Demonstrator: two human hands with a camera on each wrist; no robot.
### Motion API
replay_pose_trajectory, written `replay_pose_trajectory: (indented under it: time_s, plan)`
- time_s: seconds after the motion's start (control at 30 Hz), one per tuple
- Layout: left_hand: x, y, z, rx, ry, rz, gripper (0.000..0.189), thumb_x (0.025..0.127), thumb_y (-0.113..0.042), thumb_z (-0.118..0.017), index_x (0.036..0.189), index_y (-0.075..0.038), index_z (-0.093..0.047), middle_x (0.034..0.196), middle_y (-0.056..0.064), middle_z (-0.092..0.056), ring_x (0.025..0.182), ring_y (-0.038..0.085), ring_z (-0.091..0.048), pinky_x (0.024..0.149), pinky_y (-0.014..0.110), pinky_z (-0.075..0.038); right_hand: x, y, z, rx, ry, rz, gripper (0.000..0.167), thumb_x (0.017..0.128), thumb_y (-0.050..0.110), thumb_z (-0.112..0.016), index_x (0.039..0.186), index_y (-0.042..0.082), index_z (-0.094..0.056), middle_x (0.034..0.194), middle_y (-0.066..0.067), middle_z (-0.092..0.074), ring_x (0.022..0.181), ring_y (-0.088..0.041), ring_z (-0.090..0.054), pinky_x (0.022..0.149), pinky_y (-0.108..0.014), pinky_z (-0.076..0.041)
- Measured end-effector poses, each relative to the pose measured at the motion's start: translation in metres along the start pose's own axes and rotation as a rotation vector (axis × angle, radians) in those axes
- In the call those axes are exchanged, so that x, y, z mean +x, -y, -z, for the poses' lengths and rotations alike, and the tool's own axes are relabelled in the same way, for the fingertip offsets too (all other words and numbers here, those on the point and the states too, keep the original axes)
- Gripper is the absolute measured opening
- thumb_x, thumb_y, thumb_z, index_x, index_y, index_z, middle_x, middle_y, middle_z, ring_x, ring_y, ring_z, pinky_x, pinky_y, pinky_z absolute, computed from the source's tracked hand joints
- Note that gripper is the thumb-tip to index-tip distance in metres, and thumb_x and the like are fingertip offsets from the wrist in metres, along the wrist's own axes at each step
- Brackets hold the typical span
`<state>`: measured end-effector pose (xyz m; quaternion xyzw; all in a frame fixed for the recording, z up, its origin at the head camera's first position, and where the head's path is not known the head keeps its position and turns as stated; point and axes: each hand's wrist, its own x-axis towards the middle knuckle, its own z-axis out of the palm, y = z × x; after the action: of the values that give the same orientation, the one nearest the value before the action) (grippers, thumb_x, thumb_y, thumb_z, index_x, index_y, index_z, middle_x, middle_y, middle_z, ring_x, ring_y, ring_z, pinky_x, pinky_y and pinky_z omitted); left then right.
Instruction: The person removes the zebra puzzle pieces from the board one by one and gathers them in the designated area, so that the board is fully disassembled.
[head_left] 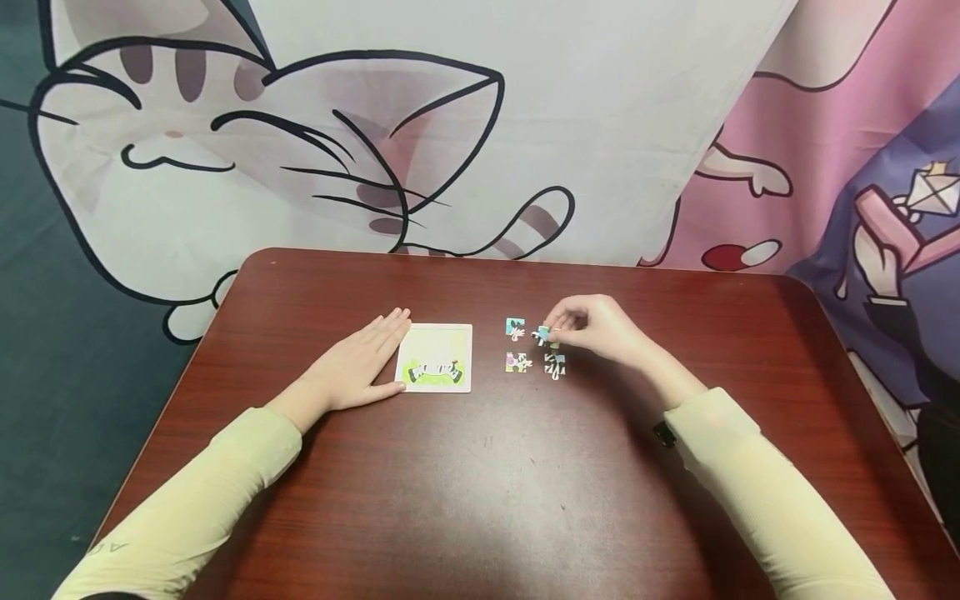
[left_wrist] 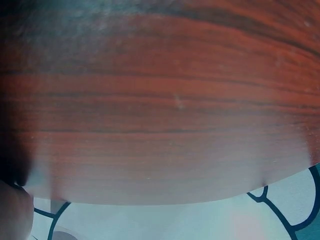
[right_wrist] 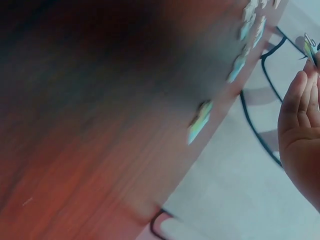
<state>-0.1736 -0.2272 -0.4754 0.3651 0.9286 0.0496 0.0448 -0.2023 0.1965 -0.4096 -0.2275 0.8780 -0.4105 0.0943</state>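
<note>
A square puzzle board with a pale frame and a partly assembled picture over green lies on the table. My left hand rests with straight fingers along its left edge, thumb at the lower corner. To the board's right, my right hand pinches a blue jigsaw piece between thumb and fingers. The right wrist view shows that hand holding the piece raised above the table. Loose jigsaw pieces lie nearby: a blue one, a pink-and-white one and a black-and-white one.
A brown wooden table with rounded far corners carries everything. Behind it hangs a white cloth with a cartoon cat, beside a pink and purple part. The left wrist view shows mostly tabletop.
</note>
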Motion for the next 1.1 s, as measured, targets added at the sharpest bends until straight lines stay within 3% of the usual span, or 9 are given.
replay_pose_trajectory:
  time_s: [0.63,1.1]
  plan:
    - [-0.001,-0.001,0.002,-0.003,-0.004,-0.005,0.097,0.101,-0.057,-0.058,0.168,0.003,-0.020,0.179,0.018,-0.015,0.167,0.031,-0.015,0.136,0.048,-0.023,-0.045,-0.047,0.017,-0.056,-0.008,-0.097,0.007,0.092,0.003,-0.081,0.096,0.007,-0.081,0.083,-0.005,-0.074,0.076,-0.004,-0.062,0.068,-0.018,-0.050]
    - [-0.001,0.000,0.002,0.011,-0.011,-0.017,0.098,0.101,-0.058,-0.058,0.167,0.004,-0.021,0.178,0.019,-0.016,0.167,0.032,-0.016,0.136,0.048,-0.022,-0.055,-0.059,0.022,-0.077,0.010,-0.117,0.005,0.091,0.004,-0.082,0.096,0.006,-0.080,0.083,-0.004,-0.075,0.075,-0.002,-0.062,0.069,-0.017,-0.051]
